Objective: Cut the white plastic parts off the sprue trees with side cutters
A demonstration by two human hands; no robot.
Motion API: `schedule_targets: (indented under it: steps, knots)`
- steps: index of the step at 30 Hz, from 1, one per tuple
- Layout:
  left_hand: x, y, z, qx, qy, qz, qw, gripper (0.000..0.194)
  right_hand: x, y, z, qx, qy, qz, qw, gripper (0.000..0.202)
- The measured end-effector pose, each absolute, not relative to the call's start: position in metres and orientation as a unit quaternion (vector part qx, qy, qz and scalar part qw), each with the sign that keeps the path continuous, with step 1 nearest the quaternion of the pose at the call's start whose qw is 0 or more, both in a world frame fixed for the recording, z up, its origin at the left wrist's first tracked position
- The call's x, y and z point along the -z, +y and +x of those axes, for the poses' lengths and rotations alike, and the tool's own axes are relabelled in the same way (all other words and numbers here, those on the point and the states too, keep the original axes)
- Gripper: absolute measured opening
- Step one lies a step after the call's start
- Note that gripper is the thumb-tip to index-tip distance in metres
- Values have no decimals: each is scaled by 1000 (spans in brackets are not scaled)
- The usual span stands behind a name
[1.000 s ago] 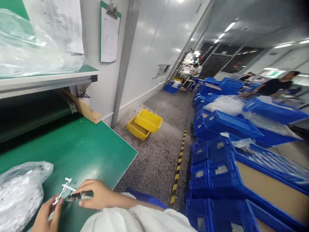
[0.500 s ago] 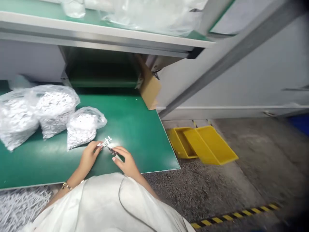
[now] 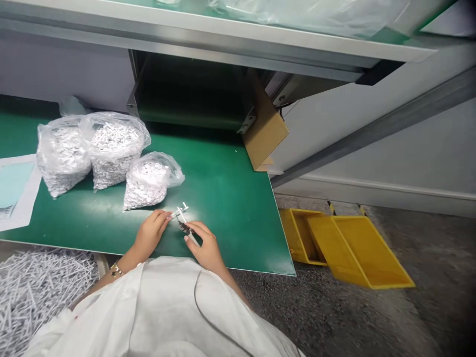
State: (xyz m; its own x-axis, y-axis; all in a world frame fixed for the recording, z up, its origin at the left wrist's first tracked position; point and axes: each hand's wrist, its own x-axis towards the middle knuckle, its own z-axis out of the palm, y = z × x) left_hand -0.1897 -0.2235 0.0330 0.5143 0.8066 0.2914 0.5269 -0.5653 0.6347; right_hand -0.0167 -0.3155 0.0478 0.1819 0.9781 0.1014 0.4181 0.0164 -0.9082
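My left hand [image 3: 151, 232] pinches one end of a small branched white plastic piece [image 3: 180, 212] above the green table [image 3: 230, 198]. On the right, my right hand [image 3: 205, 245] is closed around a small hand tool [image 3: 189, 232] with a light grip and a dark metal head, probably cutters. The tool's head is at the lower end of the white piece; whether its jaws touch it is too small to tell. A clear bag of small white parts [image 3: 147, 184] lies just beyond my left hand.
Two larger bags [image 3: 115, 148] [image 3: 65, 156] stand farther left, near a paper sheet [image 3: 28, 198]. White sticks fill a container [image 3: 44, 292] at lower left. A cardboard piece [image 3: 265, 134] stands at the back; yellow bins [image 3: 357, 248] lie right of the table. A shelf [image 3: 223, 37] crosses above.
The camera view has shifted, so the table contents appear farther right and more of the left side shows. Both hands keep their holds on the white piece and the tool.
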Motion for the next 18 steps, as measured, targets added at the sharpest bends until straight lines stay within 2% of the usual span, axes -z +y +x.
schedule_targets:
  steps: [4, 10, 15, 18]
  knots:
    - [-29, -222, -190, -281, 430, 821, 249, 27, -47, -319, -21, -269, -576, -643, 428, 31]
    - [-42, -208, -193, -314, 520, 639, 472, 33, -51, -327, -16, -175, -585, -639, 469, 35]
    - [-60, -209, -192, -297, 491, 527, 626, 40, -40, -325, -14, -137, -608, -687, 373, 27]
    - [-66, -217, -189, -277, 468, 509, 667, 39, -39, -323, -21, -122, -604, -698, 365, 25]
